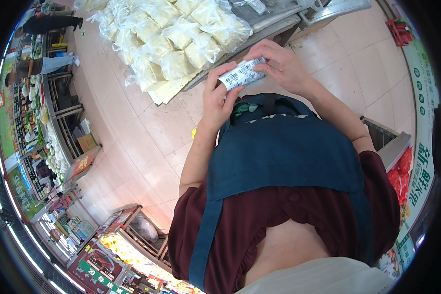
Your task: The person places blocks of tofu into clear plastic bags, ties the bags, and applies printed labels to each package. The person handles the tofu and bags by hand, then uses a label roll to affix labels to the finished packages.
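Note:
Both hands hold a strip or roll of white printed barcode labels (242, 74) in front of the apron (284, 154). My left hand (220, 93) grips its left end between the thumb and fingers. At the other end, my right hand (275, 66) pinches the labels, thumb on top and fingers curled round the upper edge. Just beyond the hands, many pale yellow blocks in clear plastic bags (183, 36) are piled on a stall table (242, 49). The labels bear barcodes and small writing.
Tiled floor (132, 128) lies between the stalls. To the left stands a vegetable stall (51, 139), with people (29, 68) beside it. A metal-edged stand (393, 147) with red bags (400, 180) is at the right, close to my right elbow. A lit stall (132, 253) is at the lower left.

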